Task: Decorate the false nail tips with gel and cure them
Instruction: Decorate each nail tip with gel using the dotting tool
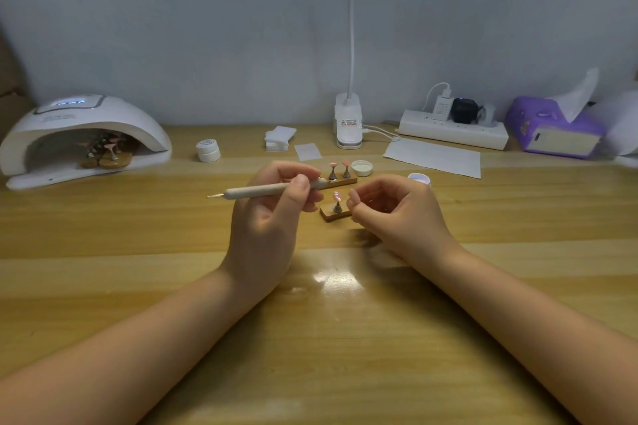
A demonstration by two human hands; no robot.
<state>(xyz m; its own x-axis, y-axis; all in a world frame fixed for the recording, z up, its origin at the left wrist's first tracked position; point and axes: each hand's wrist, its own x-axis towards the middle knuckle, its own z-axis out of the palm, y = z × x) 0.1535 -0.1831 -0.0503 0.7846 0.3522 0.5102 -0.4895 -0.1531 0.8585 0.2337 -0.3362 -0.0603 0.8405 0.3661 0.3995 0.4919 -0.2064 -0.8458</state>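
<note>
Standing at table centre: 1 pink nail tip [336, 196] on a small wooden stand [334, 213], just left of the right hand [397, 214], whose fingers curl loosely with thumb and fingertips close; whether they pinch anything cannot be told. Left hand [272, 203] grips 1 gel pen [266, 190] held level, metal tip pointing left. Just beyond, a longer stand [341, 180] carries 2 pink tips. Containers: 1 open jar [419, 178] behind the right hand, contents pale; 1 loose lid [362, 168]; 1 closed white jar [208, 150]. Far left, 1 curing lamp [83, 138], display lit, holds more stands with tips, number unclear. Wooden table [310, 338] against a grey wall; far edge: 1 clip lamp [348, 121], 1 power strip [452, 129], 1 tissue pack [552, 129].
</note>
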